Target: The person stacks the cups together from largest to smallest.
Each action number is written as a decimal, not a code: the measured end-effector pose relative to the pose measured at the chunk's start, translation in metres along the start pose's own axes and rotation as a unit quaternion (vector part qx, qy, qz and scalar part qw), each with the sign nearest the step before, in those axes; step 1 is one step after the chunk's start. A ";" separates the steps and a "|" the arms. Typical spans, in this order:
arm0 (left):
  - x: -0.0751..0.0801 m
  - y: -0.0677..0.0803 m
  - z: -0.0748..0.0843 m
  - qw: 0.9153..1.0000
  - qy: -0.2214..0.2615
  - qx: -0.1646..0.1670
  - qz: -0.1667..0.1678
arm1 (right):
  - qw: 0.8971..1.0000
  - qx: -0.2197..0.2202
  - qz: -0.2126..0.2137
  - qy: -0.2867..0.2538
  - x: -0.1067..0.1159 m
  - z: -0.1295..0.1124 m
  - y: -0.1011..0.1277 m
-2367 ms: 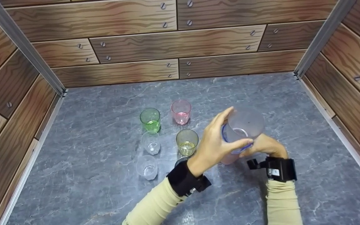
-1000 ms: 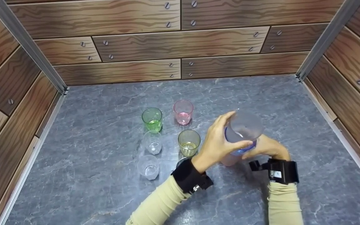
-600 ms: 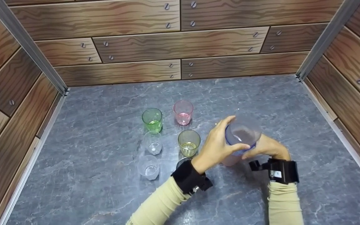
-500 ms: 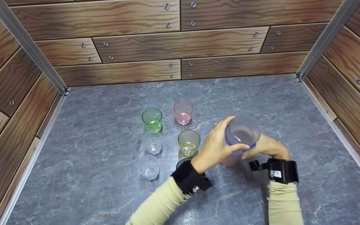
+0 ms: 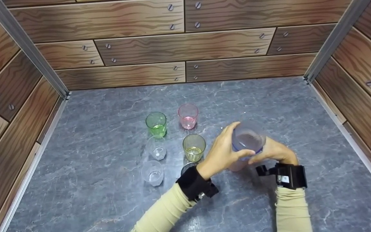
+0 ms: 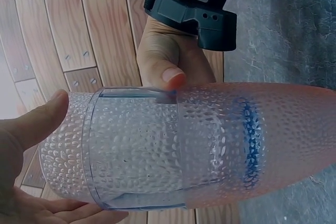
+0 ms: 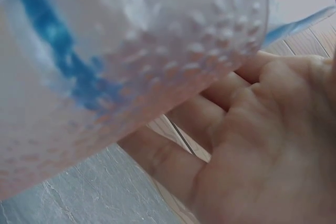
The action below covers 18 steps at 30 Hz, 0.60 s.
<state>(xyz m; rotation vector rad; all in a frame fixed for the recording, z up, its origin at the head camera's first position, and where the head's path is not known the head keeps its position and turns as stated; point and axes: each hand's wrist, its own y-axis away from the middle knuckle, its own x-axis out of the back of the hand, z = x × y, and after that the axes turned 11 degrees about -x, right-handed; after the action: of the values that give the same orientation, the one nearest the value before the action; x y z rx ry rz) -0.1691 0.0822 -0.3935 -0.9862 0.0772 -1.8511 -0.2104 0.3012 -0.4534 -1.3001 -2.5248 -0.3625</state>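
Note:
A stack of bumpy plastic cups is held above the table, between both hands. A clear cup (image 6: pixel 65 156) sits inside a blue-tinted cup (image 6: pixel 136 145), its upper end sticking out beyond the rim. That blue-tinted cup is nested in a pink cup (image 6: pixel 294 129), the lowest one. My left hand (image 5: pixel 222 151) holds the clear cup at the top, thumb on one side and fingers on the other. My right hand (image 5: pixel 274 151) grips the pink cup from the right, its thumb by the pink rim in the left wrist view. Part of the right hand is hidden behind the stack.
Left of the hands stand a green glass (image 5: pixel 156 124), a pink glass (image 5: pixel 188 116), a yellowish glass (image 5: pixel 194 147) and two clear glasses (image 5: pixel 157 148). Another glass (image 5: pixel 188 167) is mostly covered by the left wrist. Wood-patterned walls (image 5: pixel 140 48) surround the grey table (image 5: pixel 92 161).
The clear cup has sunk deeper into the blue-tinted cup, and my left hand has come down slightly with it. My right hand stays about where it was.

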 end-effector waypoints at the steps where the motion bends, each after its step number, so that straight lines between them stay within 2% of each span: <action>1: 0.000 0.000 0.000 1.000 0.002 0.002 -0.001 | 1.000 0.003 0.000 -0.001 0.000 0.000 0.000; 6: -0.001 0.001 -0.001 1.000 0.011 0.004 -0.005 | 1.000 0.016 -0.003 -0.009 0.000 0.001 0.000; 18: -0.005 0.003 -0.006 1.000 -0.010 0.002 -0.007 | 0.999 0.037 -0.023 -0.014 0.001 0.003 -0.001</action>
<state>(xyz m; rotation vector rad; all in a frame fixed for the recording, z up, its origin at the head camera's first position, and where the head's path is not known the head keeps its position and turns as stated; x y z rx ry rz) -0.1699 0.0821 -0.4017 -1.0039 0.0551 -1.8538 -0.2122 0.3021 -0.4559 -1.2306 -2.5688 -0.2589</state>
